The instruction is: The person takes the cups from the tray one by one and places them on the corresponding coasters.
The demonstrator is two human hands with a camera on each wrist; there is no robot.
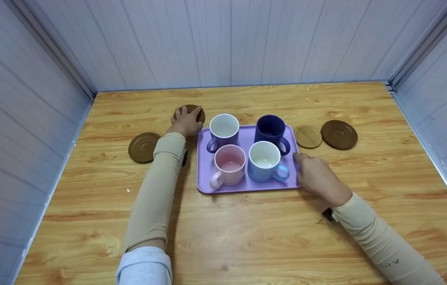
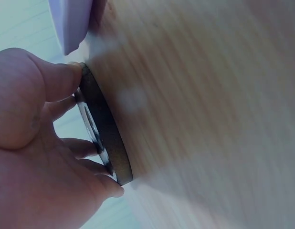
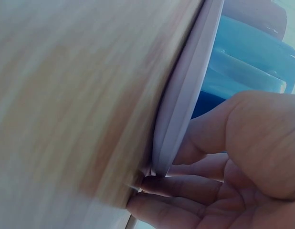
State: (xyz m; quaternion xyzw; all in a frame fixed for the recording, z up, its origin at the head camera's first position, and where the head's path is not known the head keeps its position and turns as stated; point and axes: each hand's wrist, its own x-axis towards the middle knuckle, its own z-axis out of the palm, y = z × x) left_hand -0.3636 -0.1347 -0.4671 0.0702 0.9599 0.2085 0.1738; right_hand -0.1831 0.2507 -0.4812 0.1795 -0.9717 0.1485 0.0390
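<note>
My left hand [image 1: 187,122] spreads over a dark brown wooden coaster [image 1: 197,112] behind the tray's left corner. In the left wrist view the thumb and fingers grip that coaster [image 2: 107,126] by its rim, low over the table. At the right side of the purple tray [image 1: 223,190], my right hand [image 1: 318,176] holds the edge, thumb over the rim and fingers outside it, low by the table. On the tray stand a purple mug with white inside [image 1: 223,138], a dark blue mug [image 1: 269,132], a pink mug [image 1: 229,170] and a light blue mug [image 1: 261,170].
Another dark brown coaster [image 1: 142,148] lies left of the tray, partly behind the left forearm. Right of the tray sit a smaller light wooden coaster [image 1: 308,137] and a dark brown one [image 1: 339,135]. Panelled walls [image 1: 231,43] enclose the wooden table [image 1: 239,237] at the back and sides.
</note>
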